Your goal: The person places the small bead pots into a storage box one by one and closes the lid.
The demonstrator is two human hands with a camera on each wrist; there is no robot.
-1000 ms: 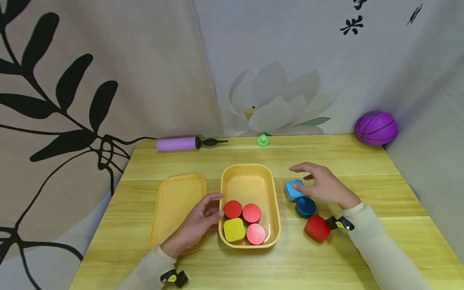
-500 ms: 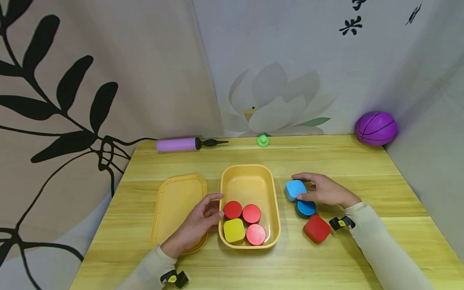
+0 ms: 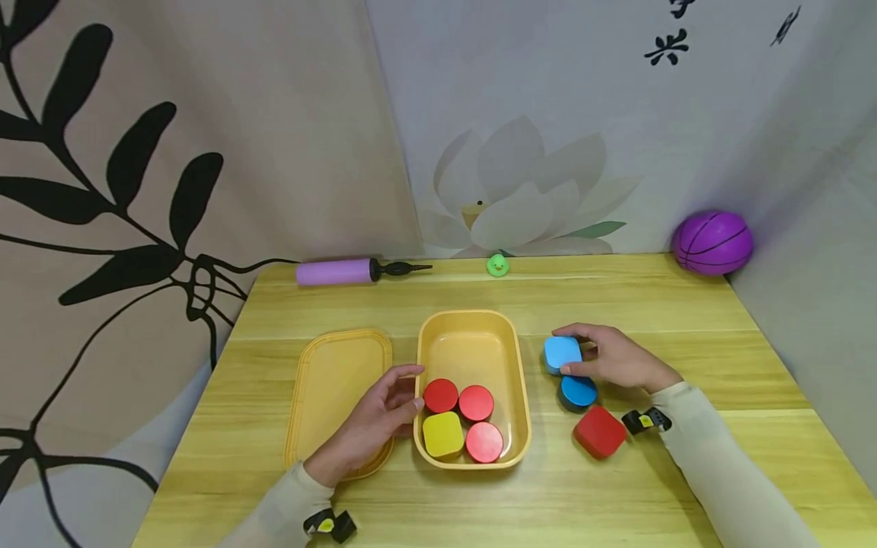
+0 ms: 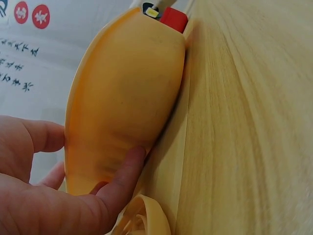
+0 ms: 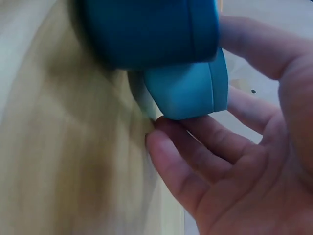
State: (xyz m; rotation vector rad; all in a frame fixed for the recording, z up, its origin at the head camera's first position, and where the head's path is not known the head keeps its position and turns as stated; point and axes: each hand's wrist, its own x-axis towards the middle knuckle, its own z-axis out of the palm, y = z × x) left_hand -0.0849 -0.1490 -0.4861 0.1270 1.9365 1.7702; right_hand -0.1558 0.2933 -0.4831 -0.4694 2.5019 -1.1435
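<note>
The right hand (image 3: 620, 359) pinches a light blue rounded-square block (image 3: 562, 355) between thumb and fingers. Just below it in the head view is a round blue block (image 3: 578, 393), which hides part of the light blue block (image 5: 186, 90) in the right wrist view. Against the left wall of a yellow container (image 3: 519, 388) rest the thumb and fingers of the left hand (image 3: 366, 426), extended and relaxed; the left wrist view shows them on the container's outer side (image 4: 127, 88). Inside stand three round red blocks (image 3: 483, 442) and a yellow block (image 3: 442, 434).
A red block (image 3: 600, 431) sits near the right wrist. The yellow lid (image 3: 336, 380) lies left of the container, partly under the left hand. Along the back are a purple pump (image 3: 336, 272), a green duck (image 3: 497, 265) and a purple ball (image 3: 712, 243).
The right hand has closed from above onto the light blue block, which has shifted slightly up and right in the head view. The left hand and container have stayed still.
</note>
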